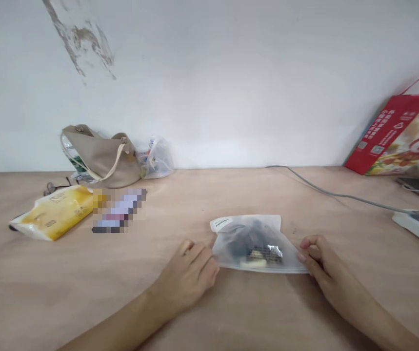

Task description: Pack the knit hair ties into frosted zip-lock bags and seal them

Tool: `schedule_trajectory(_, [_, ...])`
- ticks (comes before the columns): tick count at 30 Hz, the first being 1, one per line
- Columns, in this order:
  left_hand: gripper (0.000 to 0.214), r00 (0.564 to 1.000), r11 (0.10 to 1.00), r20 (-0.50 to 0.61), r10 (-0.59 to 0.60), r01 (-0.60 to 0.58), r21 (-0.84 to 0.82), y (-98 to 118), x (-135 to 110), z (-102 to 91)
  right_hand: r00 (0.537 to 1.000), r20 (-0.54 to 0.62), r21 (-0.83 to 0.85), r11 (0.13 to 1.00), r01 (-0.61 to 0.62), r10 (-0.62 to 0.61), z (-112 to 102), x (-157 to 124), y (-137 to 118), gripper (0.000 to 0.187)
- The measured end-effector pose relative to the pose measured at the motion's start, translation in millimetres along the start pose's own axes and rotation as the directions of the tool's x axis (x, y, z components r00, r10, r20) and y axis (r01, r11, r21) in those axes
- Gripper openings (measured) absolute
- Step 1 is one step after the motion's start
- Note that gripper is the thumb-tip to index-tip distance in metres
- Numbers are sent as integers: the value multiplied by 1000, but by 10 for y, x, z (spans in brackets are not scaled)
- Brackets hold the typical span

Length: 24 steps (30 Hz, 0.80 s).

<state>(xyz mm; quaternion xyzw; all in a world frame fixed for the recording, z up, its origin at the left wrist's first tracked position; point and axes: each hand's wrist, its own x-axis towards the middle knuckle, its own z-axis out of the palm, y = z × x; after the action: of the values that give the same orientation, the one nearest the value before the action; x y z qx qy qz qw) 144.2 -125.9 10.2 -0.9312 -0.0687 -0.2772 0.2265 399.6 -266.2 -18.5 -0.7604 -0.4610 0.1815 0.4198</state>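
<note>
Your left hand (185, 280) and right hand (328, 268) are both bare, with slim fingers (313, 246). Your left forearm (121, 321) and right forearm (373, 317) show bare skin to the view's bottom edge.

Pixelated packet (119, 210) unreadable, frosted bag's contents (255, 241) hazy, red paper bag (395, 134) cut off at right

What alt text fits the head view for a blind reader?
Left hand and right hand flank a frosted zip bag of dark items on a wooden table. A beige shoulder bag and red gift bag lean against the wall.
</note>
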Motion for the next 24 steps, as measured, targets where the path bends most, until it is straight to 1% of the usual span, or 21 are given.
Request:
schedule_trajectory(2, [22,998,996,27,-56,57,-66,-73,-83,-65,999,30,23,1000,-18,17,6,-15,10,16])
schedule_trajectory(3, [21,993,985,59,-105,112,-135,-96,-108,-98,999,50,38,999,-20,18,12,-25,13,18])
schedule_trajectory(4, [18,979,956,111,-171,192,-221,-108,-119,-129,997,75,51,998,-20,16,18,-35,15,21])
schedule_trajectory(5, [15,949,901,187,-256,304,-309,-112,-113,-155,995,103,63,998,-18,11,26,-45,14,25])
schedule_trajectory(6, [14,895,814,281,-345,435,-386,-109,-90,-174,992,126,78,997,-17,7,36,-55,10,28])
schedule_trajectory(7, [17,821,699,381,-424,565,-439,-101,-51,-183,989,146,95,995,-19,5,46,-62,2,31])
schedule_trajectory(8, [24,737,568,474,-482,675,-471,-91,0,-181,987,162,117,993,-22,2,58,-66,-9,33])
schedule_trajectory(9, [31,655,430,548,-520,755,-495,-83,60,-167,985,174,139,990,-23,-1,70,-65,-23,34])
schedule_trajectory(10, [35,582,284,608,-539,806,-520,-77,121,-142,983,182,161,987,-23,-7,81,-61,-37,34])
schedule_trajectory(11, [37,523,142,655,-546,827,-543,-77,178,-109,983,182,176,984,-18,-15,90,-52,-49,34])
schedule_trajectory(12, [34,481,18,687,-545,826,-564,-83,227,-71,984,179,184,983,-13,-21,96,-41,-58,33])
schedule_trajectory(13, [29,450,-81,709,-543,812,-578,-94,264,-32,984,175,189,982,-8,-26,99,-28,-61,33])
schedule_trajectory(14, [23,429,-154,724,-540,796,-586,-110,288,2,985,171,195,981,-4,-30,98,-15,-58,32])
schedule_trajectory(15, [19,413,-203,739,-532,785,-585,-128,300,29,985,170,202,979,-3,-32,94,-4,-51,32])
schedule_trajectory(17, [19,397,-260,768,-503,778,-572,-166,294,47,982,184,218,976,-9,-32,80,11,-27,32])
schedule_trajectory(18, [25,391,-289,785,-480,775,-562,-182,282,37,980,199,223,975,-15,-31,71,13,-15,32])
schedule_trajectory(21, [54,365,-375,840,-401,772,-514,-214,225,-33,971,238,236,971,-35,-23,42,13,16,31])
schedule_trajectory(23, [69,359,-399,866,-349,779,-484,-226,174,-73,967,255,248,968,-46,-20,17,20,39,31])
schedule_trajectory(24, [77,366,-399,874,-320,784,-475,-231,145,-84,963,268,254,966,-54,-17,2,28,55,31])
